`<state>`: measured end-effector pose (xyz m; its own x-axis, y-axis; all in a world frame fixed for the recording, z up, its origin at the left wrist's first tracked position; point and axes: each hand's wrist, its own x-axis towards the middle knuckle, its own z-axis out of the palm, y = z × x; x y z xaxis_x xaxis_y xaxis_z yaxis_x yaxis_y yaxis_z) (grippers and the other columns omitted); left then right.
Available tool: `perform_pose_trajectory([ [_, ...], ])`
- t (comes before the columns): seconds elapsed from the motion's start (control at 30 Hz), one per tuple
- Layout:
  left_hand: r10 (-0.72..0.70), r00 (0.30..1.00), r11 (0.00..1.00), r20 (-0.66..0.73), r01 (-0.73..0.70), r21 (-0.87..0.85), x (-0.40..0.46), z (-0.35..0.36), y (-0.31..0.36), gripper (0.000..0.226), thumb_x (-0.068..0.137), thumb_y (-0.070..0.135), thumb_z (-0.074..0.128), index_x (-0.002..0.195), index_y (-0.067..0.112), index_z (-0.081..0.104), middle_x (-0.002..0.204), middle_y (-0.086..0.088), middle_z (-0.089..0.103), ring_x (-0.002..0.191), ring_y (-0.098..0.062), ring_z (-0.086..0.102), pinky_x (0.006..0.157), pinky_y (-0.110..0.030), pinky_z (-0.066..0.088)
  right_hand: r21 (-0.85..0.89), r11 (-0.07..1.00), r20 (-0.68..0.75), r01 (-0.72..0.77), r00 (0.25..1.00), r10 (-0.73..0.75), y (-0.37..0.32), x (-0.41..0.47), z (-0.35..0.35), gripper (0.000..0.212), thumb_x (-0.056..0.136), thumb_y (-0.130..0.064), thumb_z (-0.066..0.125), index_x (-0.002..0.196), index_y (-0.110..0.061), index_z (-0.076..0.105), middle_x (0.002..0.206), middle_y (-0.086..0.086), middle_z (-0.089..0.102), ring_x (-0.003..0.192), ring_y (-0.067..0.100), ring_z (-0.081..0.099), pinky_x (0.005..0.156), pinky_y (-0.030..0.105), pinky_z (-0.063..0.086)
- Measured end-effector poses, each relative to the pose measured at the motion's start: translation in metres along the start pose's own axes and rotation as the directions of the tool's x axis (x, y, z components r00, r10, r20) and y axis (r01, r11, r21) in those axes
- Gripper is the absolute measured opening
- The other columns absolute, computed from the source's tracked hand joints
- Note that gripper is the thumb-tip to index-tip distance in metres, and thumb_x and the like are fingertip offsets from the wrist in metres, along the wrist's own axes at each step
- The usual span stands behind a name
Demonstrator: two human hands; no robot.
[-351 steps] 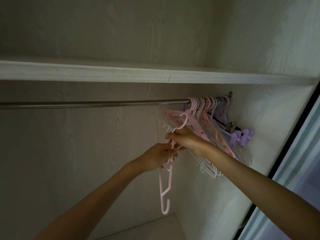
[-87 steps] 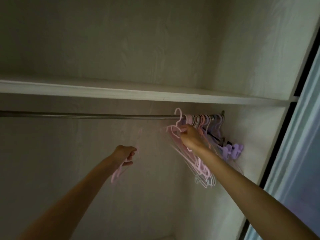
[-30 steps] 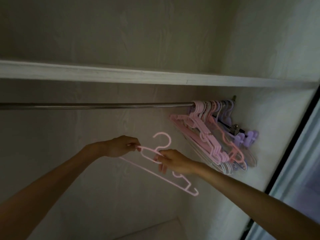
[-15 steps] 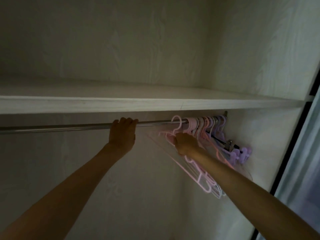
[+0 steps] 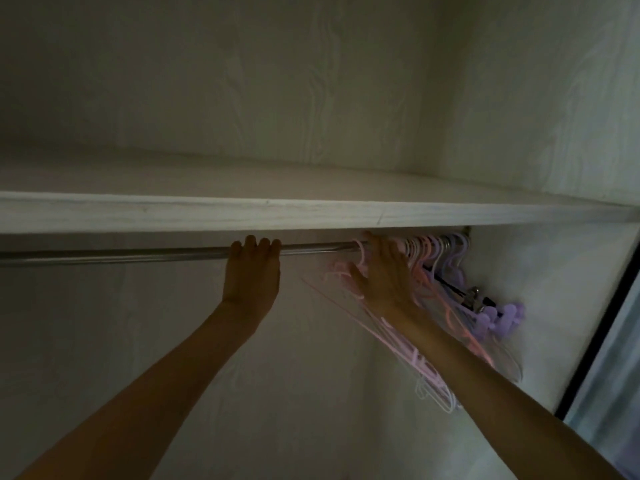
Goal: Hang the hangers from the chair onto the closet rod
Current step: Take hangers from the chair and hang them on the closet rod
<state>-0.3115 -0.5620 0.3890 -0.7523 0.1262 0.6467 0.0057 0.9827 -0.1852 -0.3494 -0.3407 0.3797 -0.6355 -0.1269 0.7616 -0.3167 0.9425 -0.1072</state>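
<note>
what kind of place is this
Most likely the inside of a built-in closet: a metal rod runs under a pale wood-grain shelf, with pink and purple plastic hangers bunched at its right end.

— Where am I standing?

— Inside a home closet, a bedroom wardrobe by the look of it — pale wood-grain panels on the back and side walls, dim light.

— What tells me so?

— A white shelf [image 5: 311, 211] runs across above my arms, and just beneath it a metal closet rod [image 5: 104, 255] spans the width. Pink and purple plastic hangers [image 5: 436, 258] crowd the rod's right end against the side wall. At the far right, a dark door frame [image 5: 602, 327] edges the opening.
</note>
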Motion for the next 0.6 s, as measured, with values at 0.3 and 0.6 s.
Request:
perform_pose_trajectory([
  [0.3,-0.048,0.996,0.998,0.078,0.051,-0.036,-0.005,-0.001,0.01,0.056,0.098,0.034,0.038,0.146,0.011,0.022,0.14,-0.008,0.042,0.13,-0.029,0.037,0.114,-0.041,0.02,-0.245,0.961,0.111,0.125,0.989,-0.101,0.044,0.018,0.003,0.057,0.071,-0.019,0.076,0.123,-0.003,0.057,0.122,0.02,0.058,0.112,0.039,0.054,0.1,0.044,0.029],
  [0.6,-0.122,0.981,0.993,0.152,0.12,0.02,-0.01,-0.002,0.022,0.063,0.098,0.036,0.037,0.149,0.011,0.01,0.154,-0.01,0.022,0.143,-0.029,0.02,0.118,-0.043,0.008,-0.296,0.942,0.144,0.159,0.982,-0.121,0.061,0.01,-0.004,0.063,0.077,-0.023,0.071,0.134,-0.009,0.048,0.134,0.015,0.052,0.121,0.035,0.05,0.1,0.04,0.018],
])
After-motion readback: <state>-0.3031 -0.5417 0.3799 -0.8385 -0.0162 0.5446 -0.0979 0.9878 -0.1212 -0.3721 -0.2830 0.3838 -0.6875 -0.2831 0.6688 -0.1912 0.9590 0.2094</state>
